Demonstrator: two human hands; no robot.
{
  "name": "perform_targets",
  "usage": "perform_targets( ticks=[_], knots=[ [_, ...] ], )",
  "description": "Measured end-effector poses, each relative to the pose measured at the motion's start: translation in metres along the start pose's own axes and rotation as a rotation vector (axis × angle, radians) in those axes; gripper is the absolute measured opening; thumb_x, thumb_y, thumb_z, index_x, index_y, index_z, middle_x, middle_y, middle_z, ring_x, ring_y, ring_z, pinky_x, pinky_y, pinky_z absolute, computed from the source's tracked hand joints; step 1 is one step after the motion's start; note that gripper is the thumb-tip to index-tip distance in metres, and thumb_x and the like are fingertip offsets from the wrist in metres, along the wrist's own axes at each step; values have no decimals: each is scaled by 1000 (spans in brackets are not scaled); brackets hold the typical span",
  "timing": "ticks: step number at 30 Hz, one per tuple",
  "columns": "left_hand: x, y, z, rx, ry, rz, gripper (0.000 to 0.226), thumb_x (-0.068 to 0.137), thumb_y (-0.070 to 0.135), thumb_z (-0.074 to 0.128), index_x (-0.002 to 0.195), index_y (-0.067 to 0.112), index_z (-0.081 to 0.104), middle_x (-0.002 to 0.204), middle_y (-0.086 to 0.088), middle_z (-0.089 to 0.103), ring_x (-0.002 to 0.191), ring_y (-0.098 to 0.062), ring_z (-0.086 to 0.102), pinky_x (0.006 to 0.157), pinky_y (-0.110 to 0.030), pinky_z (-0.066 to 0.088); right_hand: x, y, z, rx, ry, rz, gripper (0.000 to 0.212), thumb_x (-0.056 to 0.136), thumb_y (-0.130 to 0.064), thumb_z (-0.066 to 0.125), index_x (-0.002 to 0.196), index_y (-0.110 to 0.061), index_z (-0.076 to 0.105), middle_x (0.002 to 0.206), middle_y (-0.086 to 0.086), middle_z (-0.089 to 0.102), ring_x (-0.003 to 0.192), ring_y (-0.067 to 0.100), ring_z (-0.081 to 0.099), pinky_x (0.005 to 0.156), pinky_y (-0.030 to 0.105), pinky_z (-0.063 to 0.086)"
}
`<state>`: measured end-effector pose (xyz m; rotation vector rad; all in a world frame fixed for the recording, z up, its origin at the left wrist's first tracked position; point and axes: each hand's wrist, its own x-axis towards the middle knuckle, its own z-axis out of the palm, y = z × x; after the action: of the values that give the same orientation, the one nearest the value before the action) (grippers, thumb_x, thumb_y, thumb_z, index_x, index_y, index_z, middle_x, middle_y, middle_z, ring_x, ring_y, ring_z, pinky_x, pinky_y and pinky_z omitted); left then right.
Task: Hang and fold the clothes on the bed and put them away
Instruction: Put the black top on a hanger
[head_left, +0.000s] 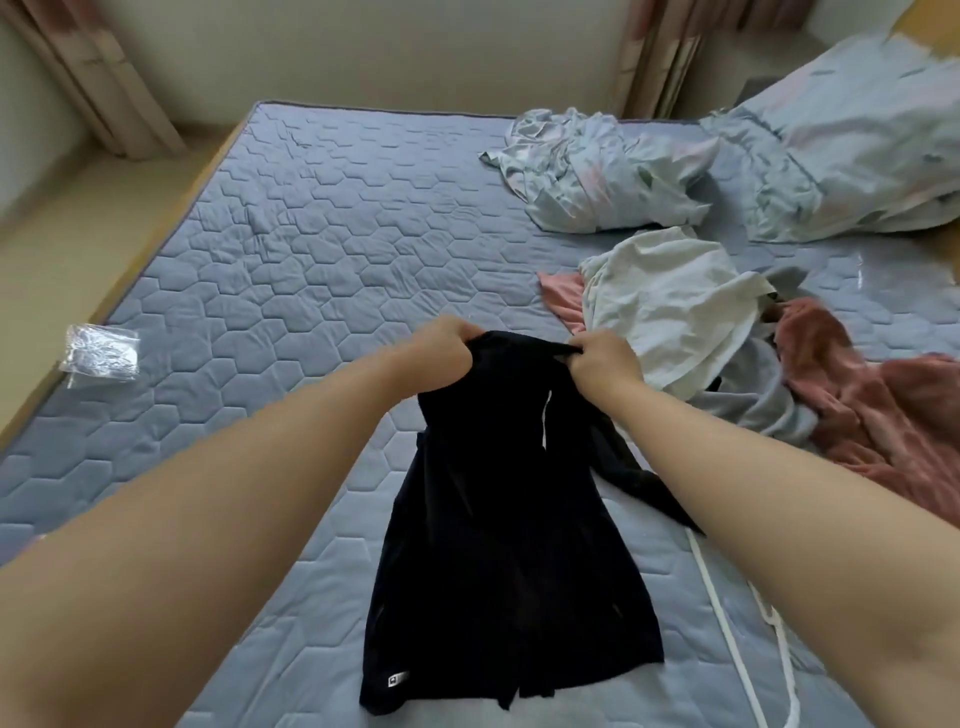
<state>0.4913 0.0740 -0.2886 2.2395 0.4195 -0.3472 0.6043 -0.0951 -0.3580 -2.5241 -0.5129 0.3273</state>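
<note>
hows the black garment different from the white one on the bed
The black garment is gripped at its top by the left hand and right hand and drawn out long. The white garment lies crumpled and untouched. Both are on the bed.

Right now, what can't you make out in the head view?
Head view only:
- Top of the black garment: bunched inside the left hand and right hand, so I cannot tell collar from waistband.
- white hanger: partly behind the right forearm and cut off by the bottom edge.
- pink garment: partly under the white garment.
- hem label: too small to read.
</note>
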Motion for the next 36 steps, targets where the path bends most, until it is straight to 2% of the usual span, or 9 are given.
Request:
perform_targets(
  ticks=[3,6,9,13,16,20,24,30,36],
  knots=[
    [-33,23,-12,223,152,51,45,88,26,52,133,23,46,106,-3,63,96,-21,59,74,-28,42,-24,-25,-45,209,23,-10,25,89,-2,49,98,0,72,88,3,55,85,19,49,66,21,36],
    [-58,48,-21,547,213,90,70,79,60,61,139,32,37,126,-1,59,114,-27,55,87,-37,45,-49,-56,-96,338,7,-51,32,88,4,42,73,-10,66,72,-5,51,68,11,44,56,12,30],
    [-75,84,-29,515,256,78,51,78,52,67,121,27,54,116,1,62,107,-24,57,82,-34,47,-82,-88,-149,367,5,-104,31,87,5,39,72,-9,63,63,-2,52,59,9,46,55,22,36],
    [-103,142,-41,291,184,215,41,76,40,73,110,22,63,105,1,65,96,-19,58,77,-30,45,-126,-123,-216,296,55,-172,27,92,1,41,97,-3,67,85,5,61,81,18,54,71,28,42],
    [-127,186,-49,238,174,350,27,85,32,65,100,9,67,96,-6,69,90,-22,62,77,-35,49,-154,-135,-263,295,126,-159,23,93,-6,46,91,-2,69,88,13,66,81,23,59,69,28,46],
    [-158,238,-57,487,437,453,32,94,33,45,94,9,67,95,-10,66,90,-29,60,73,-33,45,-190,-142,-315,398,197,-102,34,93,-11,53,59,-11,57,45,-7,50,39,2,45,38,12,32],
    [-177,278,-67,674,699,552,34,98,27,36,106,13,66,105,-9,64,96,-33,61,74,-33,43,-216,-150,-357,380,248,-107,26,91,-21,60,74,-3,68,53,-2,54,41,2,48,40,11,35],
    [-184,321,-94,2,522,568,27,96,6,43,104,4,69,98,-11,65,88,-22,53,71,-22,34,-248,-169,-410,188,74,-215,19,79,-18,76,67,-18,61,55,-10,58,52,2,58,47,12,41],
    [-200,340,-103,59,384,732,30,94,30,57,66,20,60,59,6,52,53,-3,48,48,-9,33,-245,-164,-441,-280,513,-239,19,77,-2,64,77,-18,55,75,-1,53,64,9,46,50,19,27]
  ],
)
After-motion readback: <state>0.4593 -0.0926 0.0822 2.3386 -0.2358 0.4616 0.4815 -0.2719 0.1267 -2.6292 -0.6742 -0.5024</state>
